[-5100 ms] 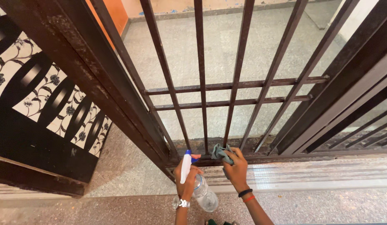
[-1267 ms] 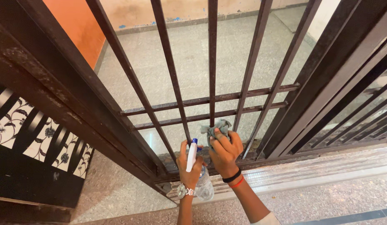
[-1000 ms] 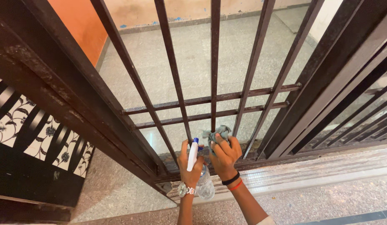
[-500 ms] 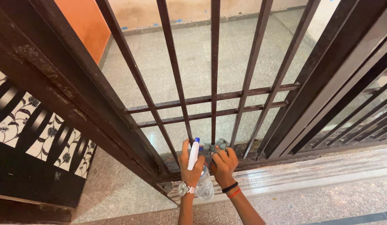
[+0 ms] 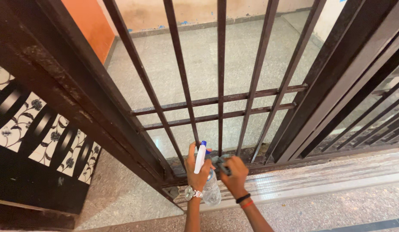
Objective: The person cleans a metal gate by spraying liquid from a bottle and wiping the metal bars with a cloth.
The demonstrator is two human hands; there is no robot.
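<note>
My left hand [image 5: 196,171] grips a clear plastic spray bottle [image 5: 210,191] with a white and blue nozzle [image 5: 200,155], held upright just in front of a dark metal gate [image 5: 220,77]. A metal watch sits on that wrist. My right hand [image 5: 236,175] presses a grey cloth [image 5: 221,163] against the foot of a vertical bar, right at the gate's bottom rail [image 5: 259,165]. The two hands are nearly touching. Red and black bands circle the right wrist.
The gate has vertical bars and two horizontal crossbars [image 5: 216,107]. A pale stone threshold [image 5: 319,180] runs below it. A dark gate leaf with floral tiles [image 5: 40,133] stands at the left. Speckled floor [image 5: 199,56] and an orange wall [image 5: 90,25] lie beyond.
My right hand has slid the cloth down the bar from below the crossbars to the bottom rail. The left hand with the bottle has stayed in place.
</note>
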